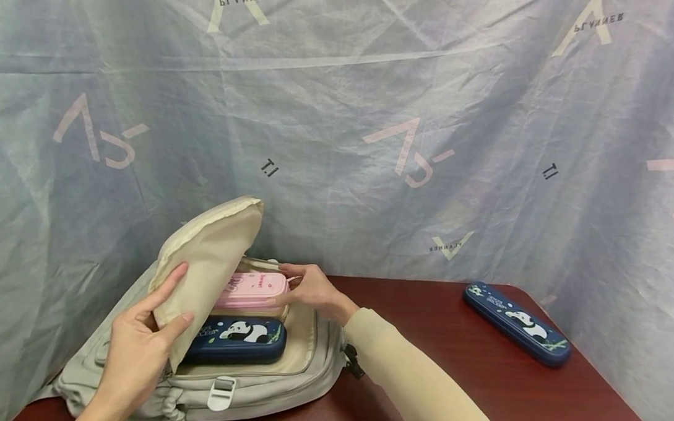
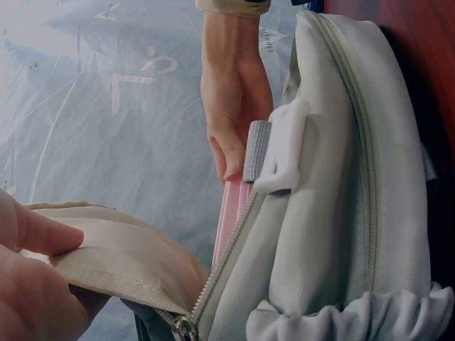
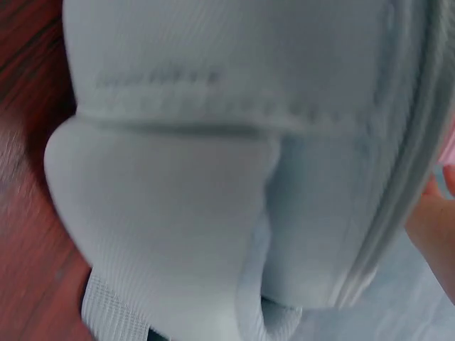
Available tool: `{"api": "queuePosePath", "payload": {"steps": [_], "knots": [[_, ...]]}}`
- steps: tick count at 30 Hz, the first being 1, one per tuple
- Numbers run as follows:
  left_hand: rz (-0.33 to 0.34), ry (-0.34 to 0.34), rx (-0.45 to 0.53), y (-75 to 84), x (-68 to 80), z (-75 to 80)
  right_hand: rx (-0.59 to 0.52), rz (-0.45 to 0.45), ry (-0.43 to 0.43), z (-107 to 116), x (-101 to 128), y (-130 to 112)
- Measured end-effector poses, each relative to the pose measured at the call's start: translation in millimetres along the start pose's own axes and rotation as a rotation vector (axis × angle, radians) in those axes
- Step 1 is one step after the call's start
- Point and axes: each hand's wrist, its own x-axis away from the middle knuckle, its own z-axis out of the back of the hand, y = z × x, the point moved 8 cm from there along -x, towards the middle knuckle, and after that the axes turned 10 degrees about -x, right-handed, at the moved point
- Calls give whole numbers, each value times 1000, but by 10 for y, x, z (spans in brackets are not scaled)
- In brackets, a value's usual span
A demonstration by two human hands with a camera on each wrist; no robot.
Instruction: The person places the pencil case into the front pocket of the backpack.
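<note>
A pale grey backpack (image 1: 286, 391) lies on the table with its cream-lined front compartment unzipped. My left hand (image 1: 137, 337) pinches the edge of the raised flap (image 1: 215, 262) between thumb and fingers. Inside the compartment, my right hand (image 1: 314, 293) grips the right end of a pink pencil case (image 1: 259, 284) printed with "Sweet". Nearer to me in the same compartment sits a navy pencil case (image 1: 249, 340) with a panda on it, its left end hidden by the flap. The left wrist view shows the pink case's side under the right fingers (image 2: 231, 160).
A second navy panda pencil case (image 1: 517, 325) lies slantwise on the dark red table (image 1: 416, 337) at the right. Grey printed cloth (image 1: 329, 111) hangs behind and at both sides. On the backpack's near side is a white buckle (image 1: 221, 393).
</note>
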Motion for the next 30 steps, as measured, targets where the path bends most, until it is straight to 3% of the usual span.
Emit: {"api": "queuePosePath", "payload": {"steps": [12, 21, 30], "knots": [[-18, -1, 81, -20, 5, 8, 130, 70, -8, 441, 406, -226], [-23, -5, 126, -44, -3, 10, 263, 131, 24, 870, 948, -258], [-21, -15, 97, -50, 6, 8, 291, 101, 91, 1322, 1529, -122]]}}
